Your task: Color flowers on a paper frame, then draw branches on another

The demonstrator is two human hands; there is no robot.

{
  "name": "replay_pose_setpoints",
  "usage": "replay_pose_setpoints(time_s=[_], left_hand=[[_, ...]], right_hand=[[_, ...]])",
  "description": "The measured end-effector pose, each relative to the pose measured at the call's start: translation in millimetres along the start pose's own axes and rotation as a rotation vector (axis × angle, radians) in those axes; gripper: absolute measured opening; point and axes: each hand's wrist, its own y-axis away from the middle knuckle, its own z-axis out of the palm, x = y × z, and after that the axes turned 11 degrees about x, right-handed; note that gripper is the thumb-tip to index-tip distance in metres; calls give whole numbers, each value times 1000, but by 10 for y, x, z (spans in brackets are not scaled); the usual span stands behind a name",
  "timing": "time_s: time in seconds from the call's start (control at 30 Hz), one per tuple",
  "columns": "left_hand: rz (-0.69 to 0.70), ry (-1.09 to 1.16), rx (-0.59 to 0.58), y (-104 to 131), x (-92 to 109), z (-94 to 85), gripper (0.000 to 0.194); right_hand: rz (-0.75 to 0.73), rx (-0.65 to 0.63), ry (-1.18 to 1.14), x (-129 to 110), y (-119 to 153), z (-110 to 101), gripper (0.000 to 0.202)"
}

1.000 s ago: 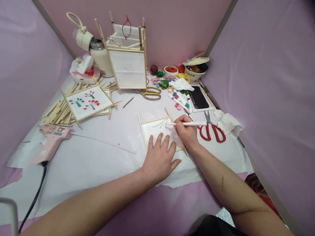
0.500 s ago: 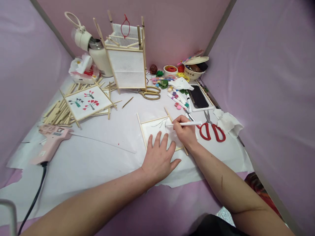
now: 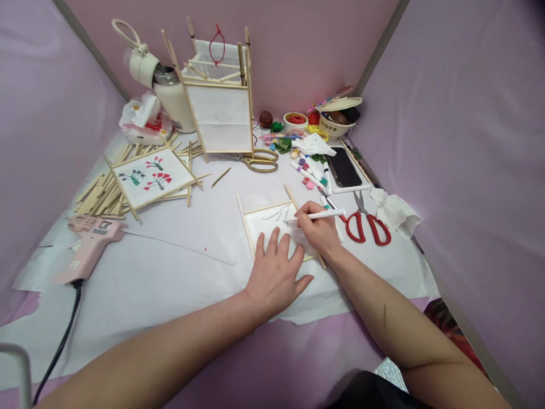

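A white panel [image 3: 258, 223] framed with thin wooden sticks lies flat on the table in front of me, thin dark branch-like lines drawn near its top. Spread over the panel's lower part, my left hand [image 3: 276, 267] lies flat with its fingers apart. My right hand [image 3: 318, 227] pinches a white marker pen [image 3: 321, 215], its tip at the panel's surface below the drawn lines. The hands cover the panel's lower edge and much of its right side. Just right of my right hand lie red-handled scissors [image 3: 367, 224].
A stick-framed lantern-like box [image 3: 220, 119] stands at the back, gold-handled scissors [image 3: 261, 161] beside it. Left are a painted panel [image 3: 145, 193], wooden sticks [image 3: 100, 190] and a pink glue gun [image 3: 96, 244] with a cord. Markers [image 3: 309, 173] and a phone [image 3: 344, 167] lie back right.
The marker's tip has shifted slightly down and left on the panel, and its back end has tilted up a little. My left hand stays in place.
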Motion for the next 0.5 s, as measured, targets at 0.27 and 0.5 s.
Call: replay_pose_setpoints(time_s=[0.27,0.5], left_hand=[[2,-4,1,4,-3,14,53],[-1,-2,-6,2,4,7,53]], right_hand=[[-1,48,-5,0,-13,-9,15],[18,14,-13,13,-4,5,15]])
